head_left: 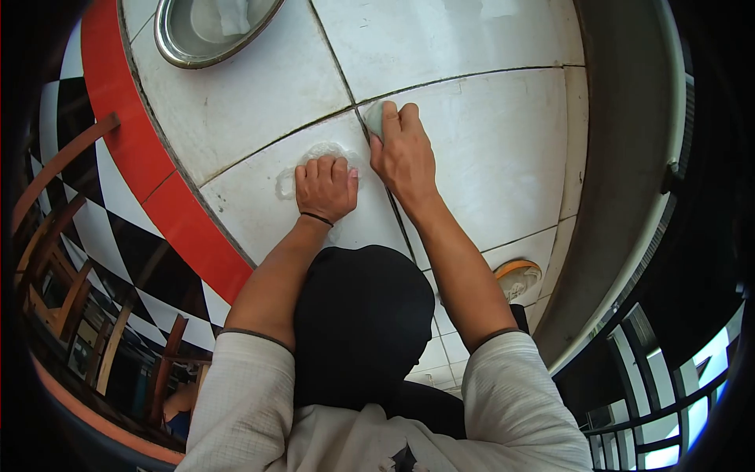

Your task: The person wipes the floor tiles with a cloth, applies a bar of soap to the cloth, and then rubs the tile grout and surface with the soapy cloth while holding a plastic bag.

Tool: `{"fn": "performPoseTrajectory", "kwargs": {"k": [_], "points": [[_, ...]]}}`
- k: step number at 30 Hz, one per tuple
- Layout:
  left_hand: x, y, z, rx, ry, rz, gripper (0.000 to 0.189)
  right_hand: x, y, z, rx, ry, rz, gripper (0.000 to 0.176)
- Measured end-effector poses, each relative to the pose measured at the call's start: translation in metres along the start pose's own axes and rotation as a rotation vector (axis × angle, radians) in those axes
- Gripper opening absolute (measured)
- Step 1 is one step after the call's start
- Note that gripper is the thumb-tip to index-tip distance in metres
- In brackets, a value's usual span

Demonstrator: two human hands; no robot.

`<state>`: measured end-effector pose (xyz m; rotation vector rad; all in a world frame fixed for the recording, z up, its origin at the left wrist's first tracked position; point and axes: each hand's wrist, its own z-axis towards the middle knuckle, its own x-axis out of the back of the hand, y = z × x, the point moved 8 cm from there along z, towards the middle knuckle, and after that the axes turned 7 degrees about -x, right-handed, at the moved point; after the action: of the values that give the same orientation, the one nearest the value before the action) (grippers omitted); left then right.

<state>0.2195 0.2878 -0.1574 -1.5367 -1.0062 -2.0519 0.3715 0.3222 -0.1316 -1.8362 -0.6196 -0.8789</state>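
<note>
My left hand [326,189], with a dark band at the wrist, presses down on the white tiles [259,177]. Its fingers curl over a crumpled, translucent whitish material [329,149] that shows around the fingertips and to their left. Right of it, near the crossing of the dark tile joints, my right hand [406,157] grips a pale grey-green, rounded piece [375,119] against the surface. Thumb and fingers close round that piece and hide part of it; I cannot tell its kind.
A metal basin [174,57] with whitish stuff inside stands at the upper left. At right, by my forearm, sits an orange-rimmed round container [501,270]. A red tile border [149,161] runs along the left, with wooden chairs [67,161] beyond. A dark ledge [629,141] lies right.
</note>
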Motion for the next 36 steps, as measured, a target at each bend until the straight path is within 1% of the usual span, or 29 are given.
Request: {"fn": "performPoseTrajectory", "kwargs": {"k": [2,4,5,8,9,11,12,14,16,18,21,23,24,25,28,29,31,32,34,36], "points": [[-0.002,0.0,0.001,-0.02,0.016,0.01,0.031,0.034,0.033,0.02,-0.001,0.131,-0.012,0.051],[-0.002,0.0,-0.002,-0.018,0.009,0.011,0.031,0.088,0.088,0.05,-0.135,0.402,-0.163,0.042],[-0.002,-0.001,-0.003,-0.02,0.006,0.014,0.031,0.105,0.112,0.059,-0.261,0.421,-0.218,0.041],[-0.004,0.001,-0.002,-0.025,0.01,0.021,0.031,0.096,0.1,0.045,-0.323,0.491,-0.161,0.041],[-0.005,0.0,-0.003,-0.026,0.015,0.036,0.031,0.074,0.08,0.032,-0.284,0.41,-0.111,0.044],[-0.002,0.001,-0.001,-0.033,0.011,0.053,0.031,0.032,0.039,0.001,-0.124,0.149,-0.008,0.051],[-0.001,0.002,0.001,-0.043,0.018,0.055,0.031,0.028,0.031,-0.005,-0.064,0.072,-0.022,0.051],[-0.002,0.003,-0.001,-0.051,0.026,0.061,0.031,0.052,0.056,0.007,-0.061,0.107,-0.051,0.05],[-0.002,0.004,-0.001,-0.053,0.026,0.071,0.031,0.101,0.116,0.037,-0.221,0.304,-0.095,0.046],[-0.003,0.004,-0.001,-0.053,0.022,0.081,0.031,0.145,0.17,0.063,-0.328,0.449,-0.209,0.044],[-0.003,0.005,-0.001,-0.063,0.022,0.091,0.031,0.157,0.185,0.071,-0.342,0.481,-0.22,0.044],[-0.005,0.005,-0.003,-0.058,0.013,0.095,0.031,0.129,0.163,0.051,-0.349,0.393,-0.115,0.044],[-0.005,0.004,-0.003,-0.058,0.008,0.098,0.031,0.112,0.145,0.038,-0.371,0.269,0.001,0.045],[-0.004,0.006,-0.001,-0.061,0.006,0.099,0.031,0.121,0.15,0.038,-0.369,0.312,-0.008,0.045],[-0.005,0.005,-0.002,-0.075,0.016,0.093,0.03,0.155,0.181,0.037,-0.348,0.429,-0.032,0.044],[-0.003,0.007,-0.001,-0.08,0.021,0.096,0.03,0.183,0.207,0.049,-0.431,0.482,-0.069,0.042],[-0.004,0.006,-0.003,-0.078,0.014,0.092,0.03,0.208,0.251,0.077,-0.431,0.468,-0.18,0.037],[-0.005,0.007,-0.001,-0.078,0.017,0.089,0.03,0.204,0.248,0.076,-0.413,0.466,-0.148,0.037],[-0.005,0.007,-0.002,-0.078,0.007,0.099,0.03,0.181,0.22,0.074,-0.374,0.471,-0.085,0.038],[-0.005,0.007,-0.001,-0.078,0.006,0.105,0.03,0.132,0.16,0.047,-0.27,0.366,0.005,0.042]]}}
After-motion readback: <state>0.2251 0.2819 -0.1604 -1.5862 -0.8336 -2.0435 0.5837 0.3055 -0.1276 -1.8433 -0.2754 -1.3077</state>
